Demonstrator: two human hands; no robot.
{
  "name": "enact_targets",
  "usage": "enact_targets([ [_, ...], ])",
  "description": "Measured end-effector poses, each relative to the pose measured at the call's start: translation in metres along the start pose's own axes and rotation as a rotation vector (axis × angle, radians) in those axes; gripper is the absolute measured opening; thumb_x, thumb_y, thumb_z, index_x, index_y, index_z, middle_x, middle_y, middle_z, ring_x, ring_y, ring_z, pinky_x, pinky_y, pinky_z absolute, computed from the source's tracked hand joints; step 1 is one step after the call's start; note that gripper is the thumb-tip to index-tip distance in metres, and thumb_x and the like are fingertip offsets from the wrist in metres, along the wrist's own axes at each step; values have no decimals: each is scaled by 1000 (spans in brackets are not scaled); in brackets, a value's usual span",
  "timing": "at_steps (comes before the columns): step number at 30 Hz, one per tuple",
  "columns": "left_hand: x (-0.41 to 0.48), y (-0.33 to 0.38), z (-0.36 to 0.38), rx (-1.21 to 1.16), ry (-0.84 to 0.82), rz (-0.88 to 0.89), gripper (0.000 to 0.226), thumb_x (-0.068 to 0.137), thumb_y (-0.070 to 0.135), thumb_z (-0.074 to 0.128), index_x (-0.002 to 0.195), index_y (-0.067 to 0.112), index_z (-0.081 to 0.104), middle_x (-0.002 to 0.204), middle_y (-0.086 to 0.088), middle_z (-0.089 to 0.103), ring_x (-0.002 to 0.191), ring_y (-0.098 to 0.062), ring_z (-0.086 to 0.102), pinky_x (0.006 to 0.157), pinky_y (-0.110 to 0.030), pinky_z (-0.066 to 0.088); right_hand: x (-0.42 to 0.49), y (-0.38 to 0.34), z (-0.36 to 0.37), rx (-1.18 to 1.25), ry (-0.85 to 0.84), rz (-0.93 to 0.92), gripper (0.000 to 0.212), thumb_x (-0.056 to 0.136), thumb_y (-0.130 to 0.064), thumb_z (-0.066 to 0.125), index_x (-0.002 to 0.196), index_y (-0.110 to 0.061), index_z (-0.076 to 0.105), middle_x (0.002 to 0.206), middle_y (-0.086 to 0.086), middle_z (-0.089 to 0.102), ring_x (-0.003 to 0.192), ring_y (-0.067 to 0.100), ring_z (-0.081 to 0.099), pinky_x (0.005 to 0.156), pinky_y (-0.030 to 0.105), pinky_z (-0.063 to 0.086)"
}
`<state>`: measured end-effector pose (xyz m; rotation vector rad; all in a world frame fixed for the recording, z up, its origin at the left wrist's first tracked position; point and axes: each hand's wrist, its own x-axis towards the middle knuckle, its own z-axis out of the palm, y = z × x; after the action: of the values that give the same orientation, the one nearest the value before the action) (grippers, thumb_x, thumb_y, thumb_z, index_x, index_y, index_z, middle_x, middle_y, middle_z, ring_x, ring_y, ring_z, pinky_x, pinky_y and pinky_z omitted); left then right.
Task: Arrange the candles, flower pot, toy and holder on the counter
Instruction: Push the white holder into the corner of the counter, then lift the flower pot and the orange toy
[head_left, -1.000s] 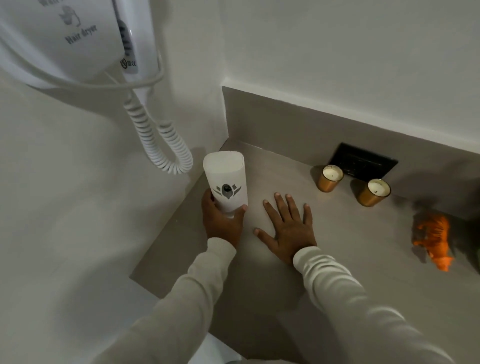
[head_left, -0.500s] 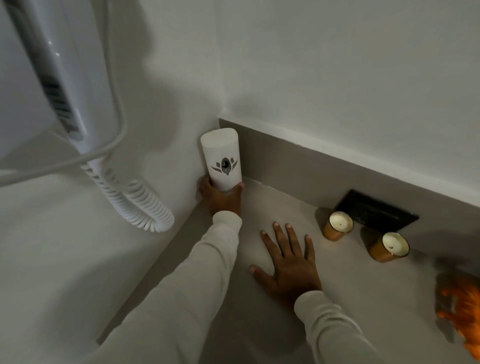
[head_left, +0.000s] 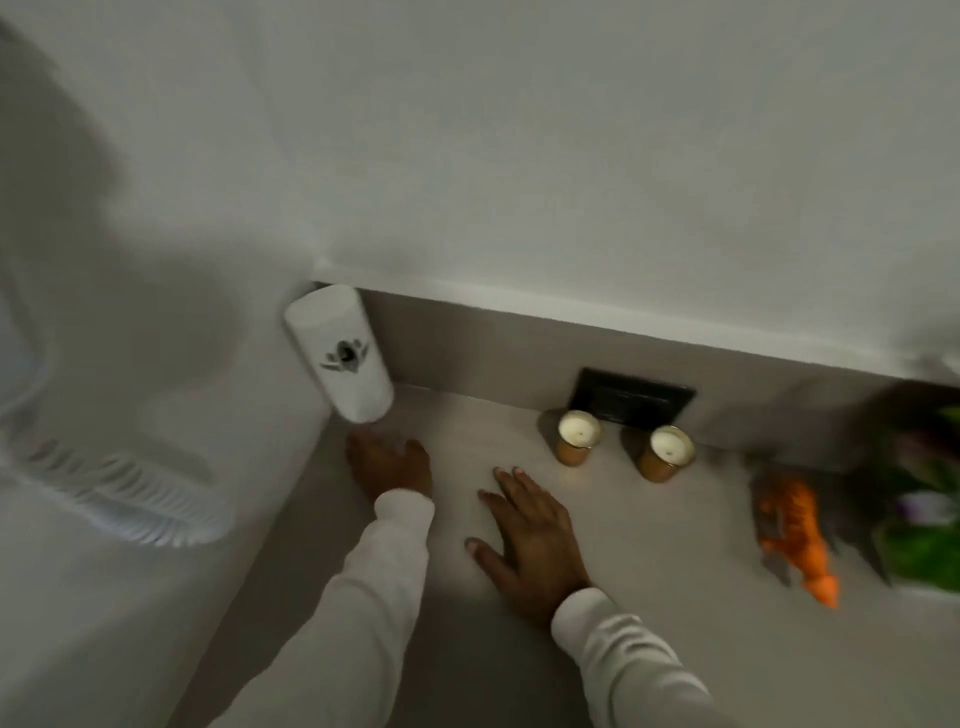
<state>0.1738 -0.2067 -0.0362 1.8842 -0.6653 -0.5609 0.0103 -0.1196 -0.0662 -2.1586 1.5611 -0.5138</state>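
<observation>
Two candles in amber glasses stand side by side on the counter at the back, just below a dark wall plate. We see the white holder standing in the far left corner, against the wall. Our left hand sits just below its base with fingers loosened, grasping nothing. Our right hand lies flat on the counter, fingers spread. To the right, an orange toy stands beside the blurred flower pot at the frame's edge.
</observation>
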Motion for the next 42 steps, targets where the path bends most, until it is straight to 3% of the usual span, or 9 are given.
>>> enact_targets([
  [3,-48,-15,14,-73,-373,78,47,76,-6,67,120,1,55,119,-17,62,99,-30,62,77,-8,47,-37,21,-6,371,492,371,42,84,-36,76,124,-33,62,131,-5,60,119,9,55,103,30,47],
  [6,-80,-17,32,11,-741,192,63,78,10,73,134,22,46,135,0,53,116,-18,54,86,-12,47,-50,45,-19,528,802,705,52,76,-28,84,111,-47,51,104,-8,60,90,5,60,81,24,53],
  [11,-99,10,67,147,-729,395,74,70,24,80,133,25,42,133,-6,56,119,-25,54,99,-43,49,-15,82,-47,537,775,783,57,74,-36,85,122,-36,54,101,-9,63,87,4,62,83,23,51],
  [16,-93,17,84,152,-672,449,51,71,23,79,115,25,55,115,-5,65,106,-27,61,90,-48,54,4,104,-54,441,757,752,43,81,-33,80,119,-24,62,110,0,70,96,19,67,92,39,56],
  [24,-99,27,81,202,-673,319,64,69,16,80,124,21,49,126,-10,61,112,-33,59,101,-50,47,-17,81,-78,484,743,669,60,82,-23,80,134,-8,56,131,13,64,116,32,61,101,44,50],
  [29,-143,25,57,113,-536,569,46,73,15,69,116,15,53,119,-9,58,110,-30,55,99,-45,47,-103,63,-111,521,1065,527,32,77,-23,76,106,-31,65,93,-3,70,68,11,62,63,20,52],
  [34,-223,31,68,20,-914,904,48,79,31,65,123,19,51,129,-5,52,120,-21,48,100,-29,41,-174,122,-167,256,1356,753,40,74,-20,80,109,-16,62,103,7,62,89,29,62,75,34,55],
  [38,-264,40,101,344,-1190,1130,75,75,50,65,140,20,42,156,-7,29,142,-31,25,117,-40,22,-184,178,-194,308,1060,916,100,57,-19,97,139,-2,42,133,17,53,125,37,50,103,31,34],
  [42,-272,36,123,477,-1161,1225,71,77,48,63,139,19,44,159,-3,22,142,-34,25,118,-35,18,-177,203,-198,368,942,874,94,53,-31,98,132,-17,47,124,5,65,111,30,64,93,34,48],
])
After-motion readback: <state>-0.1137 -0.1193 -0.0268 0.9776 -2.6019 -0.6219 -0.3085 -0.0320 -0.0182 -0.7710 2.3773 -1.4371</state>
